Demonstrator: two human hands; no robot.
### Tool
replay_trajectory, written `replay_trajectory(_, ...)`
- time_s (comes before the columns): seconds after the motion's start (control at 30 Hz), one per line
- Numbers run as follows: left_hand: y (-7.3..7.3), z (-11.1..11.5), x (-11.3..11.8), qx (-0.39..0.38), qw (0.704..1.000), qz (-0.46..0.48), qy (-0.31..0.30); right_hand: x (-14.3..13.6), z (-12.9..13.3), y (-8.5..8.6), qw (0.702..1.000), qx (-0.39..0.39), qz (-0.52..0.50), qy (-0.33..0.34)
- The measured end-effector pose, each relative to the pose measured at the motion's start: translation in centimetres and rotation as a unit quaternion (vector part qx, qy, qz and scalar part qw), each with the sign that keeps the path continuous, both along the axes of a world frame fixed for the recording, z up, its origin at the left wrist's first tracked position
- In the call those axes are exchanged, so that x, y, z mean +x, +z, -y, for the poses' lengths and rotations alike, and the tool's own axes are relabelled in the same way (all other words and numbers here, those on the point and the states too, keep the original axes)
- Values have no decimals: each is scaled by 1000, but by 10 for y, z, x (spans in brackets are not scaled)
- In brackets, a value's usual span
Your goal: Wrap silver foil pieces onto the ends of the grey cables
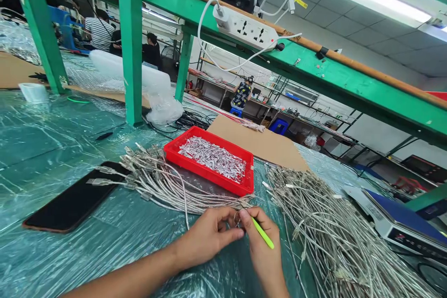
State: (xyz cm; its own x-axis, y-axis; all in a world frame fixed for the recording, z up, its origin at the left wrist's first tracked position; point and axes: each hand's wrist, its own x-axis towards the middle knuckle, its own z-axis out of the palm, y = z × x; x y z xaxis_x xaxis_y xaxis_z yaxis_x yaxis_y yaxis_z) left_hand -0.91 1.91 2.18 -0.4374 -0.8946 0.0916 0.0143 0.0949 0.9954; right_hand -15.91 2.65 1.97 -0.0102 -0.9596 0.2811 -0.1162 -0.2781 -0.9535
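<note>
Near the red tray (206, 171), left hand (209, 235) pinches wire (237, 218), right hand (261, 237) grips green tool (262, 233)

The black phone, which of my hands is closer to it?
Left. Your left hand is to the right of the phone; your right hand, holding the yellow-green tool, is farther right.

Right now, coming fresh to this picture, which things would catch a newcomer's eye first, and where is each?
Probably the red tray mid-bench, heaped with small silvery pieces. Next, the neon-yellow tool in the right hand, below the tray's near right corner. Pale cables sprawl in a big pile to the right.
</note>
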Motion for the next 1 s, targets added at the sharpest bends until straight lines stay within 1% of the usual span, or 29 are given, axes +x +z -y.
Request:
replay_trajectory(0.07, -2, 1, -1, 33, 999, -28, 1, 1, 0, -1, 1000, 7, 7, 3)
replay_trajectory(0.27, -4, 8, -1, 105, 987, -122, 3, -4, 2, -6, 999, 19, 4, -35)
replay_trajectory(0.4, -2, 15, 4, 117, 979, -161, 51, -5, 4, -9, 998, 36, 17, -56)
replay_trajectory(0.5, 0, 19, 7, 113, 978, -151, 88, -4, 5, -10, 998, 37, 22, -56)
replay_trajectory(0.63, 2, 25, 13, 104, 976, -146, 123, -3, 5, -12, 997, 43, 35, -51)
replay_trajectory(0.73, 4, 29, 17, 102, 973, -158, 135, -2, 4, -13, 997, 46, 37, -49)
replay_trajectory(0.9, 4, 33, 21, 88, 976, -142, 143, 2, 4, -11, 998, 36, 30, -45)
replay_trajectory(1.0, 3, 35, 22, 90, 972, -139, 164, 5, 2, -12, 998, 40, 24, -45)
